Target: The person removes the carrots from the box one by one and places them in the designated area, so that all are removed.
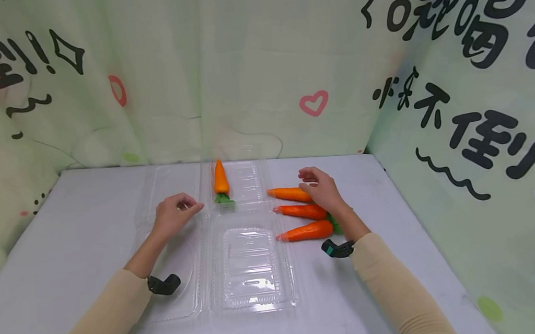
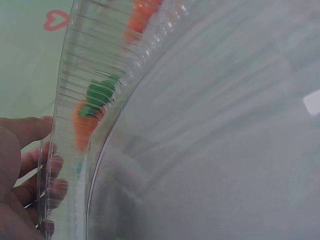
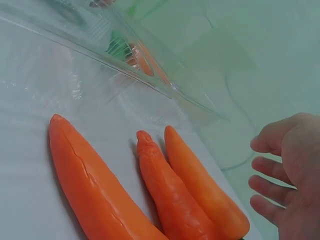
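My left hand (image 1: 177, 214) is above the clear plastic lids at the left, loosely curled, with nothing visible between thumb and fingers. In the left wrist view, some fingers (image 2: 55, 187) show through a ribbed clear rim (image 2: 62, 90); whether they touch it I cannot tell. An orange carrot (image 1: 220, 177) with a green top lies in the far clear plastic tray (image 1: 252, 181). Raised over the right side, my right hand (image 1: 322, 188) holds nothing, its fingers relaxed. Beneath and beside it are three carrots: the far carrot (image 1: 288, 194), middle carrot (image 1: 301, 211) and near carrot (image 1: 306, 231).
A near clear plastic tray (image 1: 251, 265) sits in front of the far one, with a clear lid (image 1: 174, 303) spread out to its left. Everything rests on a white table (image 1: 79, 229). A pale green printed curtain (image 1: 245, 58) surrounds the back and sides.
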{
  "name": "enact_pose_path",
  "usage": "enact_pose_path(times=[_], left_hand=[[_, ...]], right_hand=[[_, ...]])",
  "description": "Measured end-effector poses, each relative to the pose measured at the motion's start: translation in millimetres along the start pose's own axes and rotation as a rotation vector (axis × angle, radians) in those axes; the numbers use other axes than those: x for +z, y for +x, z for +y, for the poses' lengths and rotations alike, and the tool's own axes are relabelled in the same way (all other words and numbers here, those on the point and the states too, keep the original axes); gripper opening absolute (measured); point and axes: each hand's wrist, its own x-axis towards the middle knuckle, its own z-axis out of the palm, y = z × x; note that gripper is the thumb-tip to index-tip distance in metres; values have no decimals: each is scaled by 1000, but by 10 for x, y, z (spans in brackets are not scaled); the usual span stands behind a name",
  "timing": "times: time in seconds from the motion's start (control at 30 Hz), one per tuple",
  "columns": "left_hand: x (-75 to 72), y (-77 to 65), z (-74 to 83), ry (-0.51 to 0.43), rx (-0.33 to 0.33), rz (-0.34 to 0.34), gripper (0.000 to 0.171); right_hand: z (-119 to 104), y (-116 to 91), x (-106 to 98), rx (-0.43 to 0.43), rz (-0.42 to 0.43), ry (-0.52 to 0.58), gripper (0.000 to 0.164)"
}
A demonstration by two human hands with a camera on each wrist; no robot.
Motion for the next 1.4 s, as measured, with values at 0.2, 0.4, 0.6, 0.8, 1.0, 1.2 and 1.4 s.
enact_pose_path(times=[0.2, 0.4, 0.6, 0.8, 1.0, 1.2, 1.4], left_hand=[[5, -1, -10, -1, 3, 0, 25], [6, -4, -7, -2, 6, 4, 25], [4, -3, -4, -2, 1, -4, 26], [5, -2, -8, -5, 9, -5, 26], [1, -5, -6, -8, 8, -6, 26], [4, -2, -4, -6, 4, -10, 27], [0, -10, 2, -2, 7, -3, 26]], right_hand=[[30, 21, 56, -15, -3, 2, 42], [29, 72, 108, -19, -20, -13, 42], [-206, -35, 99, 10, -40, 31, 41], [-282, -49, 151, -15, -40, 18, 41], [-350, -60, 180, -26, -70, 56, 40], [-382, -57, 202, -36, -96, 76, 40], [-405, -51, 243, -49, -118, 103, 39]])
